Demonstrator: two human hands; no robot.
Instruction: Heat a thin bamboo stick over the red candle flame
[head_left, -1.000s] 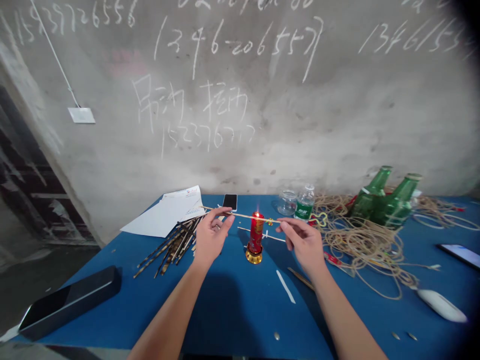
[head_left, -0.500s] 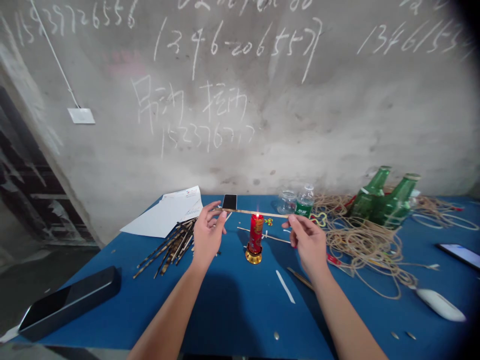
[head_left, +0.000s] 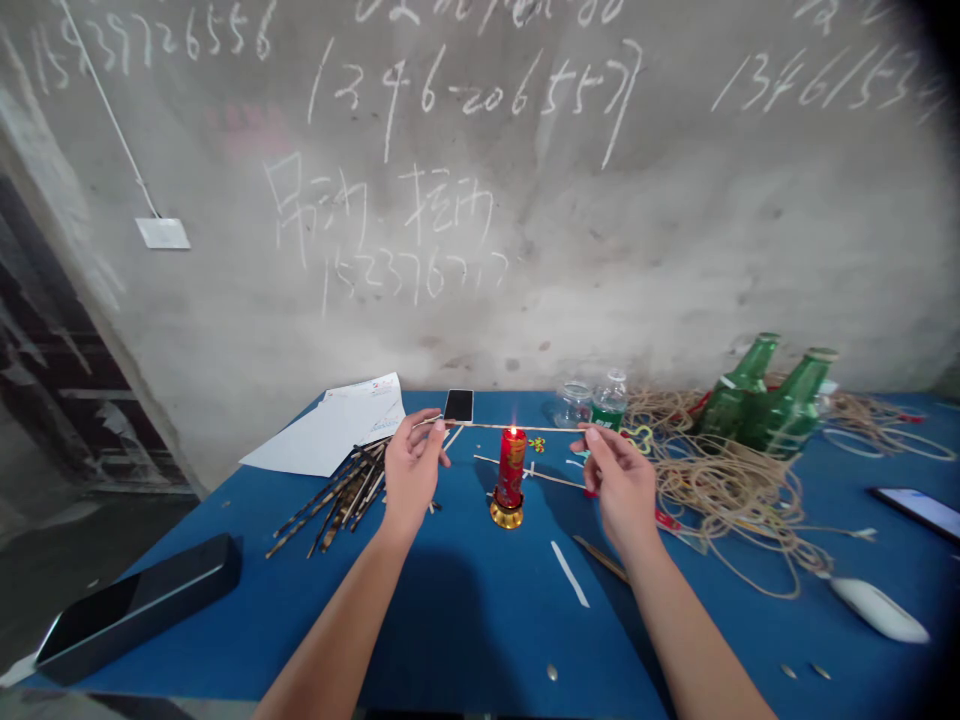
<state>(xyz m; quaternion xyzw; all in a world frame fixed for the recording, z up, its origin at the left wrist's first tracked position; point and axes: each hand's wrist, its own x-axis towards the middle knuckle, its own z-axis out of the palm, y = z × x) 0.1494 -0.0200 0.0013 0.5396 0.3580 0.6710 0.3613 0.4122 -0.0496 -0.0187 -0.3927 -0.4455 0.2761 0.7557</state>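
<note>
A thin light-brown strip, perhaps bamboo [head_left: 484, 427], is stretched level between my two hands. My left hand [head_left: 412, 470] pinches its left end, and my right hand [head_left: 616, 480] pinches the right end. The strip's middle passes at the flame of a lit red candle [head_left: 511, 468], which stands upright on a gold base [head_left: 507, 514]. Just left of my left hand lies a bundle of dark, scorched-looking sticks [head_left: 352, 498]. Below and behind the held strip, another thin pale stick [head_left: 551, 476] lies on the table.
On the blue table [head_left: 450, 620], coiled tan strands [head_left: 720, 490] and green glass bottles [head_left: 787, 405] stand to the right. White papers [head_left: 337, 425], a dark rectangular device [head_left: 142, 605] and a small black-faced square [head_left: 459, 405] are also there. A phone [head_left: 919, 512] lies at far right.
The strip has turned slightly between my fingers and now looks thinner, more edge-on. My left hand has shifted a little left, my right slightly right. The candle stays put.
</note>
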